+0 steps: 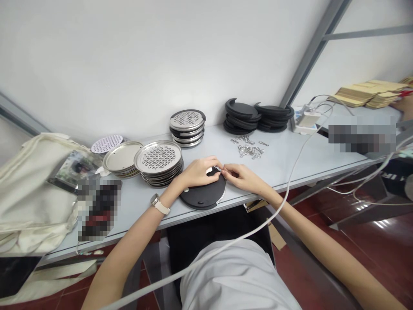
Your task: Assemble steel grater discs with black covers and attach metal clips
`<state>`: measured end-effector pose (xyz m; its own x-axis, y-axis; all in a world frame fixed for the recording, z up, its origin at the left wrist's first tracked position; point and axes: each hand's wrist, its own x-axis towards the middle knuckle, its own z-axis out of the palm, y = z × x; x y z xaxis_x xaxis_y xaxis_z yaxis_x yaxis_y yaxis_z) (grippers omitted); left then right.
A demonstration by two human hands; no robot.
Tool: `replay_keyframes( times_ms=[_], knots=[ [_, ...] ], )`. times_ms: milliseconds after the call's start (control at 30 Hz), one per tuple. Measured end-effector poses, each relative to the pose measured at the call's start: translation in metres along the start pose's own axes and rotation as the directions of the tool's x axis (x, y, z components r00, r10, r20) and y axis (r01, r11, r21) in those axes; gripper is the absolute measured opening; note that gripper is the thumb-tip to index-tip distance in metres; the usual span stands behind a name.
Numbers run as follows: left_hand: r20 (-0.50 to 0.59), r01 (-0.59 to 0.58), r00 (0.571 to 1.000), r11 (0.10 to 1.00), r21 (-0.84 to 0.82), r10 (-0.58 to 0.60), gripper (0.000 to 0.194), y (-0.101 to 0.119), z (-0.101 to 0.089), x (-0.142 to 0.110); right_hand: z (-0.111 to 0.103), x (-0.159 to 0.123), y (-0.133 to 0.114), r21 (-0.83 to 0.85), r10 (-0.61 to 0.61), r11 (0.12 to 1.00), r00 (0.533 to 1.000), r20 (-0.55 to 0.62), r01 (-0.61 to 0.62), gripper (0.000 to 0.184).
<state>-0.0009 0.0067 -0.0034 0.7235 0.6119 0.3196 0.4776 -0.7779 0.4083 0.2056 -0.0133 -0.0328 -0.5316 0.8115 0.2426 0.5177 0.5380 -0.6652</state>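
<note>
A black round disc (pixel 203 194) with a metal rim lies flat at the table's front edge. My left hand (pixel 200 170) rests on its far side, fingers curled over it. My right hand (pixel 241 175) meets it from the right, and both sets of fingertips pinch a small metal clip (pixel 218 168) at the disc's rim. A watch sits on my left wrist. A loose pile of small metal clips (pixel 248 147) lies just beyond my hands.
Stacks of perforated metal discs (pixel 158 162), plain metal lids (pixel 122 158) and assembled black-rimmed discs (pixel 187 125) stand to the left and behind. Black rubber rings (pixel 258 116) are stacked at the back right. A cream bag (pixel 35 189) lies left; a white cable (pixel 290 181) crosses the table.
</note>
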Motion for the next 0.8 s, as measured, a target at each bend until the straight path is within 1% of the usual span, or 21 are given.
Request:
replay_keyframes(
  times_ms=[267, 533, 800],
  knots=[
    [-0.006, -0.002, 1.000, 1.000, 0.008, 0.002, 0.015, -0.0004, 0.0003, 0.0004, -0.0010, 0.0007, 0.0010, 0.049, 0.008, 0.999, 1.000, 0.013, -0.009, 0.036],
    [-0.018, -0.010, 1.000, 1.000, 0.006, 0.010, 0.016, -0.0014, 0.0008, 0.0001, -0.0005, 0.0003, 0.0045, 0.110, 0.034, 0.993, 0.999, -0.002, -0.033, 0.037],
    [-0.018, -0.009, 1.000, 1.000, -0.005, 0.009, 0.016, -0.0010, 0.0002, -0.0005, -0.0008, 0.0005, 0.0020, 0.117, 0.043, 0.992, 0.999, -0.020, -0.041, 0.037]
  ],
)
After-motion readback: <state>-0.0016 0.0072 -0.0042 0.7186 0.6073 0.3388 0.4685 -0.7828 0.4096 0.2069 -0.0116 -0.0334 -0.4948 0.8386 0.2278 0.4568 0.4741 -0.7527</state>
